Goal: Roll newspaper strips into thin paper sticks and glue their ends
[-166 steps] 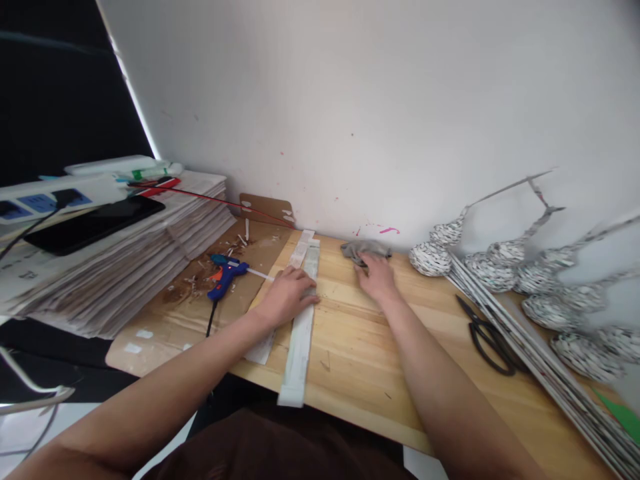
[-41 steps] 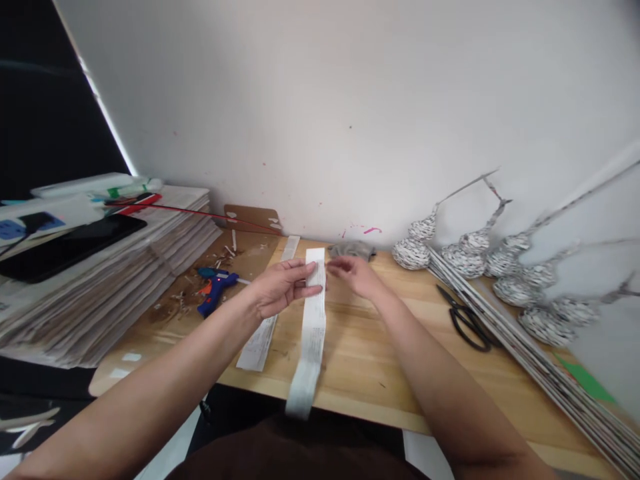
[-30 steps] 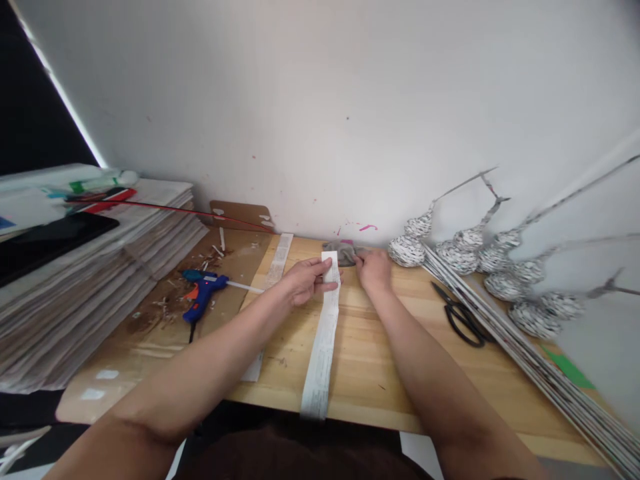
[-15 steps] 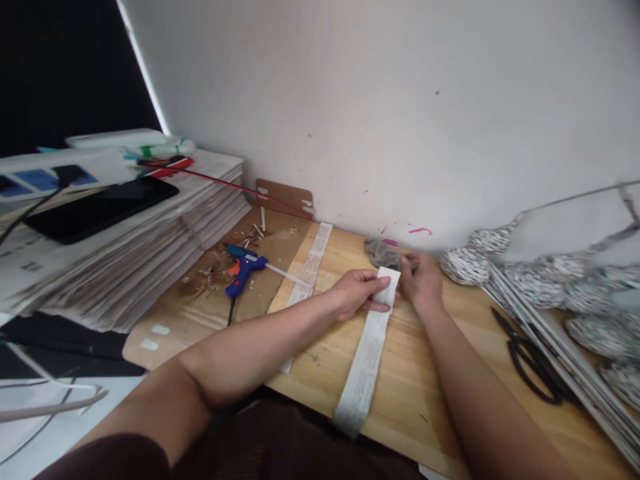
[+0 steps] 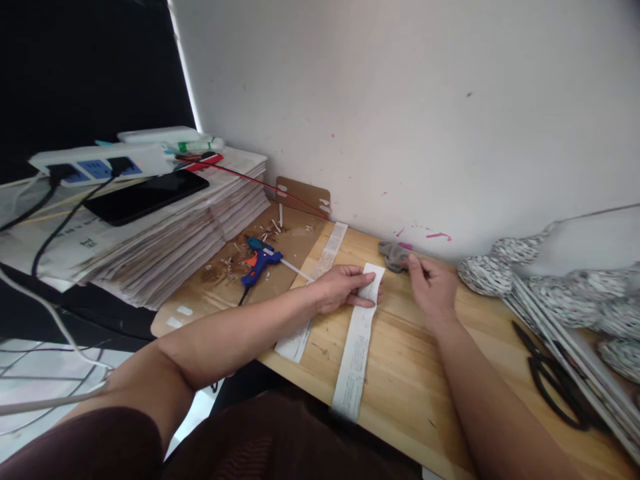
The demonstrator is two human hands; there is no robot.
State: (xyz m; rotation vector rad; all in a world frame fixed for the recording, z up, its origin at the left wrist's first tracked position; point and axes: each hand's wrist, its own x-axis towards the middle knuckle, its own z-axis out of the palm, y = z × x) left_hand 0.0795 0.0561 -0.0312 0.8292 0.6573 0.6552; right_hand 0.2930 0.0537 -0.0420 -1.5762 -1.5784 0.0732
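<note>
Fingers of our left hand (image 5: 345, 290) pinch a paper strip (image 5: 354, 360), likely steadying it; right hand (image 5: 434, 290) curled near grey cloth (image 5: 393, 255), grip unclear.

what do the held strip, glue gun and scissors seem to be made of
Strip: looks like thin matte paper, going by its printed lines. Glue gun: probably smooth plastic, judging by its moulded blue body. Scissors: likely dark, dull metal, with slender looped handles; coating unclear.

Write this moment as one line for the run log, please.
left hand: grips paper strip | right hand: beside grey cloth, contact unclear | glue gun: lying on cardboard
</note>
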